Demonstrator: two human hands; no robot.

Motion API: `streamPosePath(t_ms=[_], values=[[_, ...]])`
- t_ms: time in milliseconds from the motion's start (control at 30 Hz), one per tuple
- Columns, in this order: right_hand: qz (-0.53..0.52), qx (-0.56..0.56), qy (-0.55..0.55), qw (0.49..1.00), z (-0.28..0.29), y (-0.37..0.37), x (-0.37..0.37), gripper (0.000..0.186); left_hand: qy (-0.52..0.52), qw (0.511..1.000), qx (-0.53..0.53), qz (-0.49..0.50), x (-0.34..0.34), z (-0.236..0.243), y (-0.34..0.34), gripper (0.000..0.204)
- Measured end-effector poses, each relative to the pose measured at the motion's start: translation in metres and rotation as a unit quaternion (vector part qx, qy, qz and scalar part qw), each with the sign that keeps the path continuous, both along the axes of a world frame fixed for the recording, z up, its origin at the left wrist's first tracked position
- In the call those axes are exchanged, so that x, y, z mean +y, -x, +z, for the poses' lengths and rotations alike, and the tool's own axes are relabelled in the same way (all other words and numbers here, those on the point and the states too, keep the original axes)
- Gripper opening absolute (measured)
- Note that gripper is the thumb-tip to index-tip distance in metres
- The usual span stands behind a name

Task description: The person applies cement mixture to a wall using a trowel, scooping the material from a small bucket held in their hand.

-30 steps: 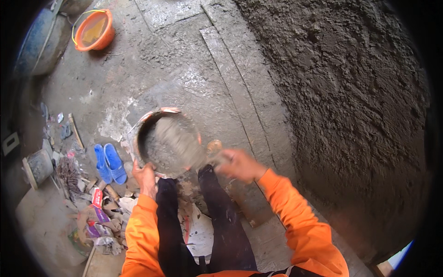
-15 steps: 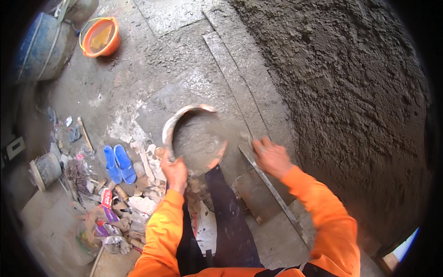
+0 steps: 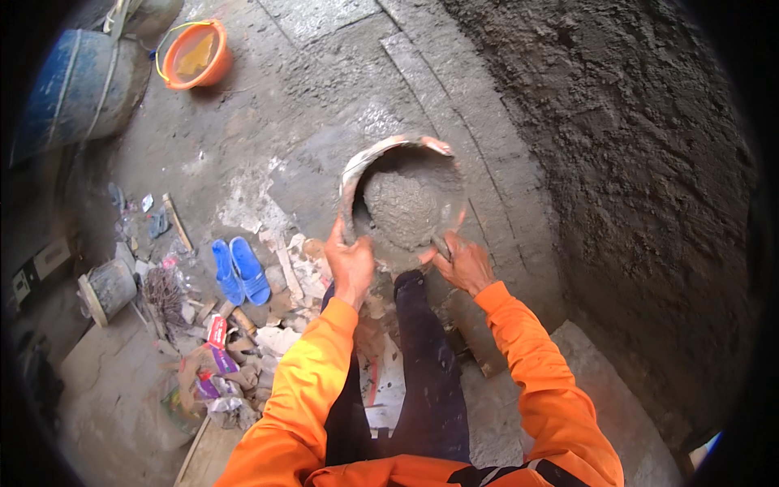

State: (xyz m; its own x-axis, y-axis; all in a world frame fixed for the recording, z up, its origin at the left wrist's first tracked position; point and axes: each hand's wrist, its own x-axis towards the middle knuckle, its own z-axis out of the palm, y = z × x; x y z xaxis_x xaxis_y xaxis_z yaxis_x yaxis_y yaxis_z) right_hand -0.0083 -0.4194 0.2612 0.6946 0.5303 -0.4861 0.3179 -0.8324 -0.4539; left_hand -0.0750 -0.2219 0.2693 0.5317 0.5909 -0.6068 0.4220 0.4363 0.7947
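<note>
A round bucket (image 3: pixel 350 183) with a mortar-smeared, orange-edged rim is tilted in front of me above my knees. Wet grey mortar (image 3: pixel 402 207) fills much of its inside. My left hand (image 3: pixel 350 264) is closed on the near left rim, thumb over the edge. At the near right rim, my right hand (image 3: pixel 464 264) is closed round the short handle of a trowel (image 3: pixel 441 246). Its blade cannot be made out against the mortar. Whether my right fingers also press on the rim, I cannot tell.
A rough mortar-coated wall (image 3: pixel 641 146) rises at the right. Blue slippers (image 3: pixel 241 270) lie on the left beside rubble and torn bags (image 3: pixel 223 369). Further off stand an orange bucket of liquid (image 3: pixel 195 58) and a blue drum (image 3: pixel 81 93). A flat strip (image 3: pixel 410 69) lies on the floor.
The bucket and my left hand have moved to the right and farther away in view. My right hand has come in from beside the wall to the bucket's near right rim.
</note>
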Motion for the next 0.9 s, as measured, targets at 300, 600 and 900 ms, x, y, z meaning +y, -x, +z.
streamPosePath(t_ms=[300,600,900], values=[[-0.008,0.145,-0.109,0.983,0.030,0.020,-0.019,0.033,0.009,0.995,0.091,0.040,0.021,-0.047,0.048,0.038],[-0.328,-0.084,0.041,0.940,0.024,-0.169,-0.192,0.014,-0.005,0.990,0.134,0.050,0.030,-0.049,0.052,0.046],[0.120,-0.044,0.201,0.971,0.086,-0.015,-0.038,0.036,-0.099,0.989,0.086,-0.071,-0.006,-0.009,0.032,0.053]])
